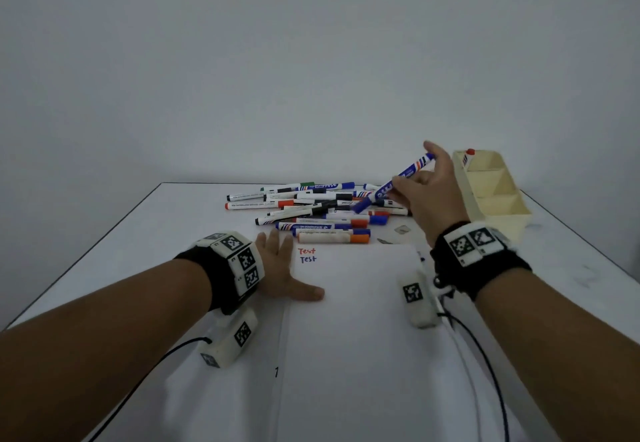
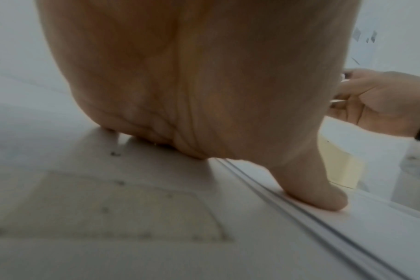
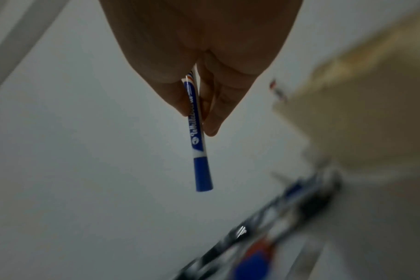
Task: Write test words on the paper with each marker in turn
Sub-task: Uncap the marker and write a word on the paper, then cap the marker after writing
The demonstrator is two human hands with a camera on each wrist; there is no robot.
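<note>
Right hand [image 1: 427, 192] is pinching a capped blue marker [image 1: 394, 183] in the air, above the marker pile [image 1: 311, 213] at the far side of the table [image 1: 138, 233]. Left hand [image 1: 280, 268] lies flat, fingers spread, thumb on the left edge of the paper [image 1: 353, 320], which already has "Test" [image 1: 307, 255] written twice.

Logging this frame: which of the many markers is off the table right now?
The blue-capped marker, pinched in the right hand above the pile, cap still on. All other markers lie on the table, except one standing in the tray.
</note>
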